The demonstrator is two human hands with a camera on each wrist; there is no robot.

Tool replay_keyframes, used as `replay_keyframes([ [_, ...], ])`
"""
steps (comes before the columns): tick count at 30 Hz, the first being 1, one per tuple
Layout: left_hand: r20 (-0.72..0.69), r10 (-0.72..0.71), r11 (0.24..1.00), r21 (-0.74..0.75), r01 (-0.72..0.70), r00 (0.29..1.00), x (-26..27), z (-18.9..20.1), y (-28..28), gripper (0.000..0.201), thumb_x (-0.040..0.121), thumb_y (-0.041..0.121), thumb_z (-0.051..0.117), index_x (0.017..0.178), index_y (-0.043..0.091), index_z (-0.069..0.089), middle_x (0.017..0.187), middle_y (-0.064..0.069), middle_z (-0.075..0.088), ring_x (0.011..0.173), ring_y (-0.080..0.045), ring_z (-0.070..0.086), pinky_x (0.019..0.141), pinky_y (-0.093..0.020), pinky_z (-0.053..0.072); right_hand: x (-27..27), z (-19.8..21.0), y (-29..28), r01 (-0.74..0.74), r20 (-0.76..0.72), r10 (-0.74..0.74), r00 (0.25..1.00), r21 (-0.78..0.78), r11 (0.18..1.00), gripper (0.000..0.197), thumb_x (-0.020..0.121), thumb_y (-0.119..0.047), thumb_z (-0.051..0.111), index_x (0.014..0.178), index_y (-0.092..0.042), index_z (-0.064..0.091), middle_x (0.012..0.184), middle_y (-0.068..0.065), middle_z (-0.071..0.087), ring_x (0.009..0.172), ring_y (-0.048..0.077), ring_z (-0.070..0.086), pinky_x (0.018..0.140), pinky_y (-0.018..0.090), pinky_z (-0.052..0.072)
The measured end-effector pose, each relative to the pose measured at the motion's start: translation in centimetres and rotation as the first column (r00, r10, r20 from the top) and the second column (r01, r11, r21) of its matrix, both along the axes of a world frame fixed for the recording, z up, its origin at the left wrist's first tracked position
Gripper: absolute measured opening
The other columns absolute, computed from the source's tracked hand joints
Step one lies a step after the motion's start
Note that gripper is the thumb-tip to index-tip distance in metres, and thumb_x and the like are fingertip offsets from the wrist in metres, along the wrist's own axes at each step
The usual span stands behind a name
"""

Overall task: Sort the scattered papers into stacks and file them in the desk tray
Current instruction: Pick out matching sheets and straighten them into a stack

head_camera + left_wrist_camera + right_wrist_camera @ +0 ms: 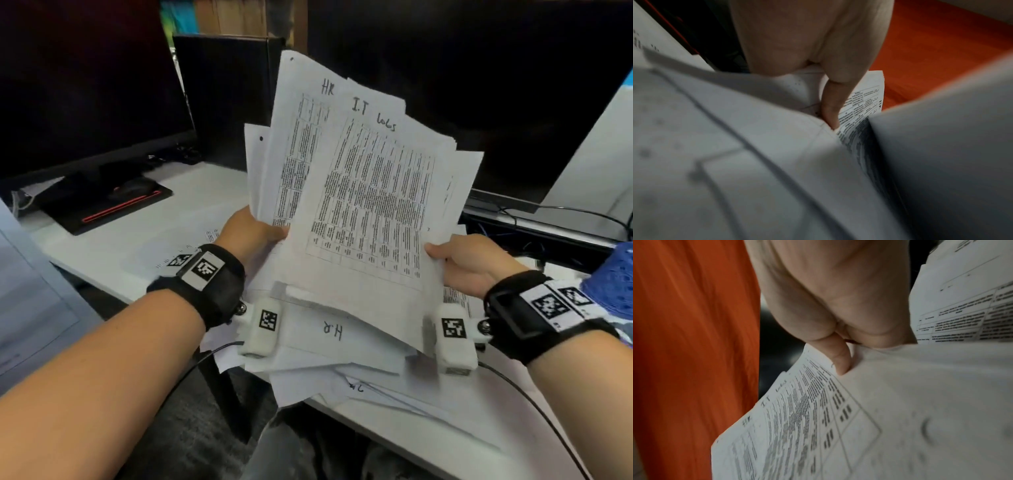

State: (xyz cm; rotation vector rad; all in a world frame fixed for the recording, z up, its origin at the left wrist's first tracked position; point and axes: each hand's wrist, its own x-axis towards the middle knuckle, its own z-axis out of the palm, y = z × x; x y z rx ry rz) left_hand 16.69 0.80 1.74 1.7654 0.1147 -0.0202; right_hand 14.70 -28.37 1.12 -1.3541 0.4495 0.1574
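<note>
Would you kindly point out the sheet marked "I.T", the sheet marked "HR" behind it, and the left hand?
sheet marked "I.T" point(370, 192): head view, middle of its printed table.
sheet marked "HR" point(301, 137): head view, its exposed left strip.
left hand point(250, 233): head view, back of the hand.

Bare table point(191, 202) lies open to the left between the monitor stand point(102, 202) and the loose sheets point(329, 346). Monitors point(85, 78) wall off the back; a blue perforated basket point(613, 281) crowds the right edge.
</note>
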Motion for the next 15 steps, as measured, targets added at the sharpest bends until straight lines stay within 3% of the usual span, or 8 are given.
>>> replay_keyframes([
  [3,-0.04,-0.038,0.997,-0.063,0.036,0.998,0.1,-0.1,-1.4,0.028,0.084,0.023,0.068,0.106,0.006,0.067,0.093,-0.01,0.072,0.088,-0.025,0.07,0.074,-0.035,0.058,0.0,-0.2,0.7,0.046,0.035,-0.042,0.999,-0.13,0.99,0.024,0.096,-0.003,0.05,0.118,-0.003,0.059,0.112,0.01,0.068,0.097,0.027,0.065,0.081,0.044,0.053],
  [4,-0.065,-0.03,0.992,-0.122,0.021,0.997,0.0,0.1,-1.8,0.033,0.087,0.036,0.065,0.105,0.008,0.068,0.092,-0.009,0.073,0.088,-0.027,0.07,0.077,-0.039,0.057,-0.1,-0.3,0.9,0.038,0.055,-0.031,0.998,-0.131,0.991,0.026,0.096,-0.003,0.049,0.12,-0.004,0.059,0.108,0.009,0.069,0.096,0.025,0.066,0.078,0.042,0.053],
  [7,-0.09,-0.057,0.975,-0.218,0.036,0.994,0.1,0.3,-2.6,0.056,0.085,0.067,0.046,0.098,0.018,0.068,0.087,-0.002,0.075,0.079,-0.02,0.072,0.071,-0.034,0.056,-0.6,0.0,1.2,-0.016,0.146,0.03,0.989,-0.097,0.995,0.032,0.097,0.002,0.044,0.123,-0.011,0.057,0.1,0.0,0.07,0.089,0.018,0.069,0.068,0.033,0.056],
  [10,0.016,-0.075,0.964,-0.253,0.077,0.997,0.0,0.9,-2.9,0.06,0.071,0.064,0.057,0.108,0.017,0.061,0.095,-0.003,0.073,0.089,-0.023,0.071,0.075,-0.036,0.056,-1.2,1.1,1.6,0.033,0.258,0.009,0.966,-0.157,0.987,0.037,0.096,0.003,0.045,0.127,-0.015,0.054,0.107,-0.001,0.068,0.097,0.018,0.067,0.072,0.03,0.056],
  [12,0.116,-0.098,0.956,-0.264,0.126,0.988,-0.1,1.7,-2.9,0.058,0.067,0.049,0.068,0.113,0.015,0.061,0.097,-0.003,0.073,0.091,-0.021,0.071,0.076,-0.034,0.058,-1.4,2.3,1.8,0.112,0.366,-0.015,0.931,-0.245,0.963,0.039,0.095,0.002,0.049,0.129,-0.016,0.053,0.115,-0.002,0.066,0.103,0.015,0.064,0.081,0.028,0.053],
  [15,0.25,-0.13,0.957,-0.221,0.188,0.959,0.1,3.6,-2.9,0.048,0.072,0.025,0.078,0.117,0.016,0.063,0.104,0.0,0.073,0.096,-0.014,0.07,0.078,-0.026,0.056,-2.1,4.3,2.1,0.21,0.535,-0.038,0.844,-0.264,0.941,0.041,0.094,0.001,0.05,0.131,-0.018,0.05,0.118,-0.008,0.064,0.103,0.005,0.063,0.078,0.019,0.051],
])
